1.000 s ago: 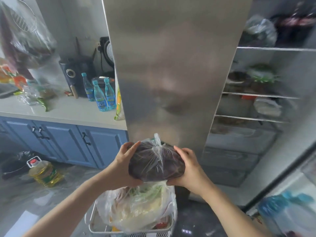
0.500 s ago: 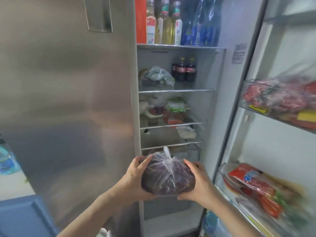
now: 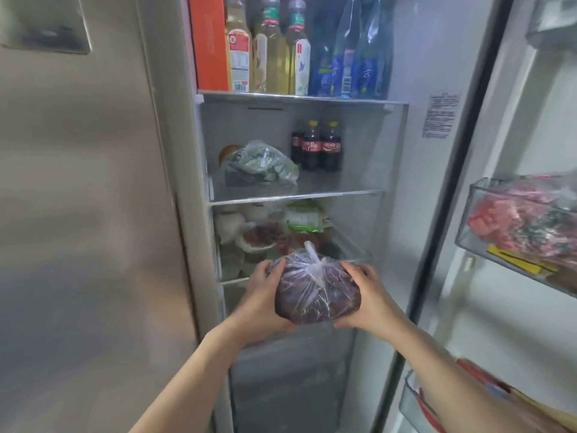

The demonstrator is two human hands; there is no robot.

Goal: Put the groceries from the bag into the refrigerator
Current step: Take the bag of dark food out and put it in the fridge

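Left hand [image 3: 260, 300] & right hand [image 3: 370, 296] cup the tied bag of dark produce [image 3: 317, 290] btwn them, fingers curled round its sides, at the fridge [image 3: 437, 182] mouth, just below the crowded shelf [image 3: 359, 250]; judgement: keep it level, knot up; slide into a free gap, not onto the packets.

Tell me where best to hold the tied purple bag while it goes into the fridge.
Cup the bag low on its two rounded flanks, from left and right, as the left hand and right hand do now. It is soft and bulging, with its knot upright; that thin film would likely stretch.
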